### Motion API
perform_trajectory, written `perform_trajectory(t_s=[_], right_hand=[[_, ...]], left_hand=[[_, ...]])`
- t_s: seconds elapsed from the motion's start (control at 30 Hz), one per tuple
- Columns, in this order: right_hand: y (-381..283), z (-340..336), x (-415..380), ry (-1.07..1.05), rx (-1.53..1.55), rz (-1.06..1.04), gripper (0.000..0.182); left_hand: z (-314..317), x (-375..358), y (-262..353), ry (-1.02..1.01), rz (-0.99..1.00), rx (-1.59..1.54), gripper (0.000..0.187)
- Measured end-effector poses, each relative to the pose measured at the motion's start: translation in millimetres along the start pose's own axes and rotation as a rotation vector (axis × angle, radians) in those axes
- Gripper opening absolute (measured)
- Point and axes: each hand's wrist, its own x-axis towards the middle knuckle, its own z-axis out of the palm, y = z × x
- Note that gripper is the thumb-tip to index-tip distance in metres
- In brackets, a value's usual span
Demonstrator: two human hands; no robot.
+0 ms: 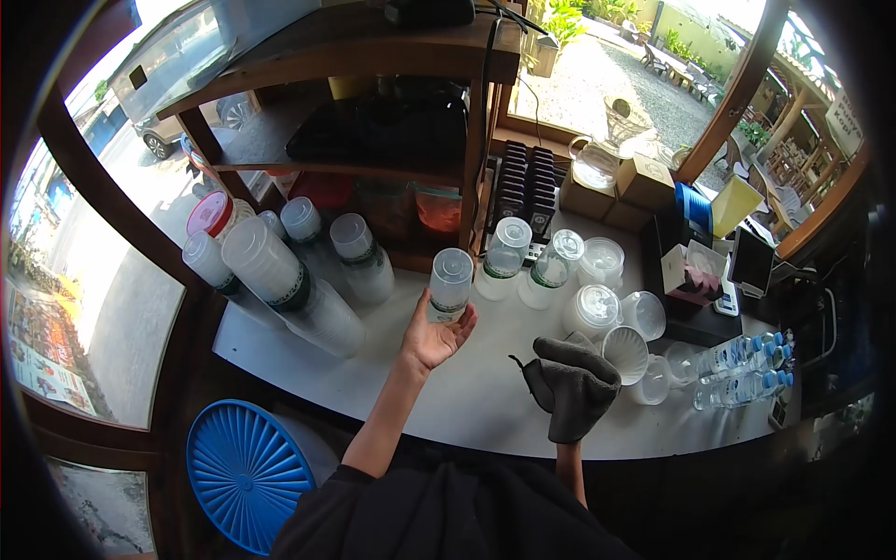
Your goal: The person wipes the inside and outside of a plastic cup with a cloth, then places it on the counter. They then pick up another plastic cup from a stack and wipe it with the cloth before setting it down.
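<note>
In the head view, my left hand (434, 342) grips the lower end of a clear plastic cup (453, 273) with a green printed band. The cup is upside down, its base facing up. A dark grey cloth (571, 387) drapes over my right hand and hides its fingers; only the wrist shows beneath. Just beyond the held cup, two similar clear cups (507, 250) (557, 261) stand inverted on the white counter (467, 392). Clear plastic lids and tubs, including a lidded tub (595, 308), sit close to the cloth.
Tall stacks of plastic cups (317, 308) lean at the left, beside a red-lidded jar (211, 214). Several water bottles (737, 373) lie at the right. A tissue box (693, 273) and small cardboard boxes (644, 180) stand behind. A blue ribbed lid (245, 476) is below the counter's left edge.
</note>
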Motion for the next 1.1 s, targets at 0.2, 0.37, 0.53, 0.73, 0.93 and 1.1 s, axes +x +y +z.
perform_trajectory(t_s=[0.2,0.37,0.53,0.73,0.93,1.1], right_hand=[[4.7,-1.6,-11.4,-0.029,0.034,0.129,0.020],[9.3,0.5,-16.7,-0.083,0.066,0.233,0.023],[15.3,3.7,-21.0,-0.141,0.090,0.325,0.026],[19.0,-1.6,-27.4,-0.177,0.094,0.397,0.031],[17.2,2.1,-26.3,-0.173,0.103,0.361,0.031],[15.2,2.9,-24.8,-0.175,0.099,0.334,0.032]], left_hand=[[-0.2,14.6,11.7,-0.089,-0.152,-0.013,0.082],[2.3,14.6,6.8,-0.114,-0.181,0.151,0.096],[-3.7,-25.4,-19.1,-0.008,0.058,0.777,0.080],[-2.9,-110.6,-35.8,0.234,1.894,1.429,0.048],[36.4,-155.6,26.9,0.804,2.109,1.495,0.078],[30.3,-159.2,48.0,0.553,1.780,1.369,0.074]])
